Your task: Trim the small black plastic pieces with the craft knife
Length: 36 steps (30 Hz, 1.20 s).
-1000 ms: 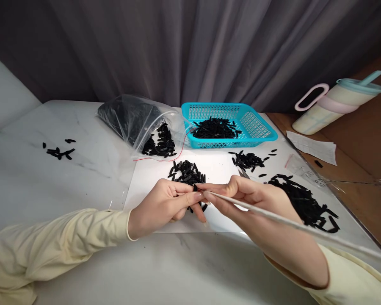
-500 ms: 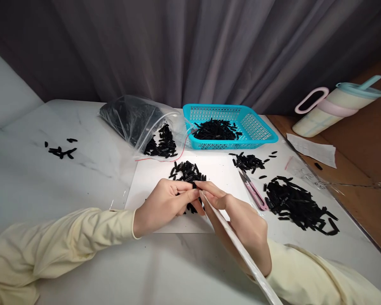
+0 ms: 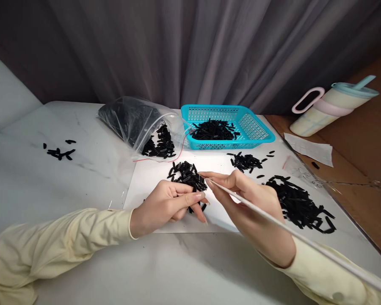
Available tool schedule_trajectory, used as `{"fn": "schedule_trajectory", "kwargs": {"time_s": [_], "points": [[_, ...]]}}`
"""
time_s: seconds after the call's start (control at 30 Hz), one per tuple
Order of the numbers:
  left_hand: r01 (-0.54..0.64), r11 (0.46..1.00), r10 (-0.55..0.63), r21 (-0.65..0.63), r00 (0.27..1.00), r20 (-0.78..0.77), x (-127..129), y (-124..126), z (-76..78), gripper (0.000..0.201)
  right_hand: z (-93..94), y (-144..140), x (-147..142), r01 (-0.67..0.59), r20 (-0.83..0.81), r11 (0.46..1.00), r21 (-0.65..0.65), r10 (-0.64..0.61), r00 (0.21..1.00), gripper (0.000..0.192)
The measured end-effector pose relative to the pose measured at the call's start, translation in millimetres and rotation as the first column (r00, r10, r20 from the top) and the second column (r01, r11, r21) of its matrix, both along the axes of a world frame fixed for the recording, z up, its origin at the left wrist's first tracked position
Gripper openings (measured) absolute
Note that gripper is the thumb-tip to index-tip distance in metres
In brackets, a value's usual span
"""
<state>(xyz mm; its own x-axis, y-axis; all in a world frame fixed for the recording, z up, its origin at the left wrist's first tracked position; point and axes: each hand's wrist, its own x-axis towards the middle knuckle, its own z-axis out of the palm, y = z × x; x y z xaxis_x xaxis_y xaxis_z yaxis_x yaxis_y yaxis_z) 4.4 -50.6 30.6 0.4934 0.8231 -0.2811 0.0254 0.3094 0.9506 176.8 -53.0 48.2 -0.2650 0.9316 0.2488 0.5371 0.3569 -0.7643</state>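
Fingers of the left hand (image 3: 165, 206) are curling inward over a few small black pieces, with the thumb pressing across them, so this hand is gripping those pieces at the near edge of the small black pile (image 3: 187, 173). The right hand (image 3: 247, 199) is meeting it from the other side, pinching a thin white rod (image 3: 273, 214) between thumb and forefinger; the rod's tip is sitting just beside the left thumb, and its shaft is running back over the right wrist toward the lower right corner. Both hands are resting on a glowing white panel (image 3: 219, 169) that is lying on the marble table (image 3: 51, 178). Cream sleeves are covering both forearms.

Further out on the panel, a small scatter of black pieces (image 3: 246, 161) is lying near its far edge, and a large heap of black pieces (image 3: 300, 203) is spreading to the right of the right hand. Behind the panel, a turquoise basket (image 3: 260, 127) is holding more black pieces, and just left of it a clear plastic bag (image 3: 133, 118) is lying open, spilling black pieces toward the panel. Well apart on the left, a few stray pieces (image 3: 59, 151) are sitting on the table. At the right, a cream tumbler (image 3: 330, 108) with a pink handle is lying tilted on a brown surface, near a slip of paper (image 3: 311, 148).
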Motion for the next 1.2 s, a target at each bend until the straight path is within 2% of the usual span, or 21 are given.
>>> {"fn": "schedule_trajectory", "kwargs": {"time_s": [0.1,0.17,0.37,0.5,0.7,1.0,1.1,1.2], "points": [[0.019,1.000,-0.019,-0.003,1.000,0.015,-1,1,0.1,0.035,14.7,4,3,-0.058,-0.136,0.971,-0.234,0.026,0.990,0.027],[0.030,1.000,-0.030,0.006,0.999,0.014,-2,0,-0.5,0.036,21.6,6,5,-0.116,-0.225,0.935,-0.334,0.040,0.974,0.029],[0.051,0.999,-0.051,-0.006,0.999,0.017,-3,-2,-1.4,0.037,27.1,6,9,-0.175,-0.274,0.872,-0.457,0.049,0.960,0.029],[0.047,0.999,-0.047,-0.008,0.999,-0.004,-3,-2,-1.3,0.038,25.9,4,8,-0.204,-0.312,0.866,-0.456,0.059,0.948,0.029],[0.044,0.999,-0.044,-0.002,0.999,-0.030,-2,-1,-0.7,0.039,25.5,5,7,-0.193,-0.286,0.870,-0.453,0.063,0.956,0.030],[0.055,0.998,-0.054,0.013,0.998,-0.042,-3,-3,-3.1,0.040,23.9,1,6,-0.178,-0.232,0.917,-0.357,0.098,0.968,0.029],[0.048,0.998,-0.046,0.029,0.997,-0.067,-3,-4,-2.8,0.041,23.5,-3,5,-0.149,-0.141,0.939,-0.309,0.109,0.984,0.027],[0.030,0.998,-0.026,0.049,0.995,-0.095,-2,-4,-2.4,0.040,17.4,-9,4,-0.136,0.019,0.976,-0.169,0.141,0.990,0.023]]}}
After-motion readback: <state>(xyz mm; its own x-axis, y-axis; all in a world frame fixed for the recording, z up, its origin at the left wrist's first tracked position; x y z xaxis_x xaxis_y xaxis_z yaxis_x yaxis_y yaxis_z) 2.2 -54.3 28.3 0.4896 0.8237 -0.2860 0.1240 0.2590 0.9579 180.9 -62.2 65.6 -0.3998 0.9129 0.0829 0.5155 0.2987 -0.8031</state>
